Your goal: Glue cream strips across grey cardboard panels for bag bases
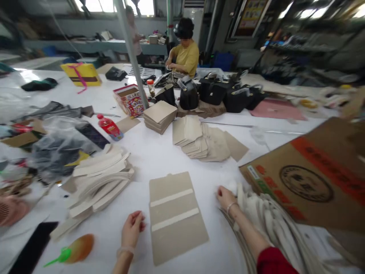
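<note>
A grey-beige board (pixel 181 238) lies flat on the white table in front of me, with two pale strips (pixel 172 198) set across it, roughly parallel. Just left of the board is my left hand (pixel 132 230), its thumb and fingers drawn together; whatever may be between them is hidden. My right hand (pixel 226 199) is to the right of the board, fingers curled, at the far end of a bundle of long pale strips (pixel 269 213). Its fingertips are blurred, and I cannot make out what they hold. Beside my left hand lies an orange-brown glue bottle (pixel 81 247) with a green nozzle.
Curved pale strips (pixel 99 182) are piled at left. Stacked boards (pixel 159 118) and loose beige pieces (pixel 202 140) lie beyond the board. A cardboard box (pixel 308 179) stands at right. A red bottle (pixel 110 127), a metal pole (pixel 132 53) and black bags (pixel 212 91) are farther back; a person in yellow (pixel 186 57) works there.
</note>
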A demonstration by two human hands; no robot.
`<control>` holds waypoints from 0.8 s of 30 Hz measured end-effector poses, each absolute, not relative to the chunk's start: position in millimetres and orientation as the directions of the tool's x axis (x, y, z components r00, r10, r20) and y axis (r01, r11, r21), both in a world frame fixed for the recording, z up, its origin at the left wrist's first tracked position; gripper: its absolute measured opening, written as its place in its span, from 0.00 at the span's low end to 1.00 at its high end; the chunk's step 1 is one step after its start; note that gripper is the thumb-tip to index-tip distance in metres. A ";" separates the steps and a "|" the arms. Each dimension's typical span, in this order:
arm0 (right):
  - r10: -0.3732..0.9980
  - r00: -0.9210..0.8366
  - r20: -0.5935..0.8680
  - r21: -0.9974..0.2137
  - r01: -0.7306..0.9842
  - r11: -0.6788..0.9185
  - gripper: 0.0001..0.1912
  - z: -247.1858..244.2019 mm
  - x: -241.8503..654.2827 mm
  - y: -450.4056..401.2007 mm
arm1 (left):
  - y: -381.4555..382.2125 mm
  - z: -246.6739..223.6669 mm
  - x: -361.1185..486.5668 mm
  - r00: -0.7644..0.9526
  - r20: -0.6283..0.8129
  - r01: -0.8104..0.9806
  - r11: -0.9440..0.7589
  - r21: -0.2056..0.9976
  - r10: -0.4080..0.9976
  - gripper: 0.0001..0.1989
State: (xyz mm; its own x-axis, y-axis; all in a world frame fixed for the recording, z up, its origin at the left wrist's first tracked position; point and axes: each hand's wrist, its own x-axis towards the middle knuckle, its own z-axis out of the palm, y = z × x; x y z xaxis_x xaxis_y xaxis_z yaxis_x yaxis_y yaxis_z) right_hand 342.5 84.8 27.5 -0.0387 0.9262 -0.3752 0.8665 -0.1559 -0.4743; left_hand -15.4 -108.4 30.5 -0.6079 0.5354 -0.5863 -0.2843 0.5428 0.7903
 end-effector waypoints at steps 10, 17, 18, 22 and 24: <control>0.901 -0.100 -0.423 -0.757 0.586 -0.290 0.08 42.3 355.1 73.0 | -103.0 26.4 -22.6 -0.575 -0.650 -0.226 0.666 0.711 0.497 0.31; 0.888 -0.316 -0.335 -0.935 0.229 -0.271 0.14 96.1 328.1 73.7 | -63.6 64.1 36.4 -0.407 -0.519 -0.005 0.566 0.824 0.752 0.29; 0.888 -0.335 -0.314 -0.943 0.216 -0.252 0.15 108.3 320.0 71.9 | -58.0 73.0 49.5 -0.374 -0.492 0.028 0.540 0.841 0.786 0.27; 0.879 -0.369 -0.302 -0.953 0.140 -0.269 0.14 157.9 284.7 53.6 | -44.7 115.8 103.1 -0.123 -0.325 0.188 0.343 0.920 0.938 0.29; 0.860 -0.376 -0.346 -0.934 0.056 -0.352 0.15 177.0 271.9 41.8 | -42.4 135.7 124.6 0.002 -0.247 0.177 0.243 0.954 0.969 0.31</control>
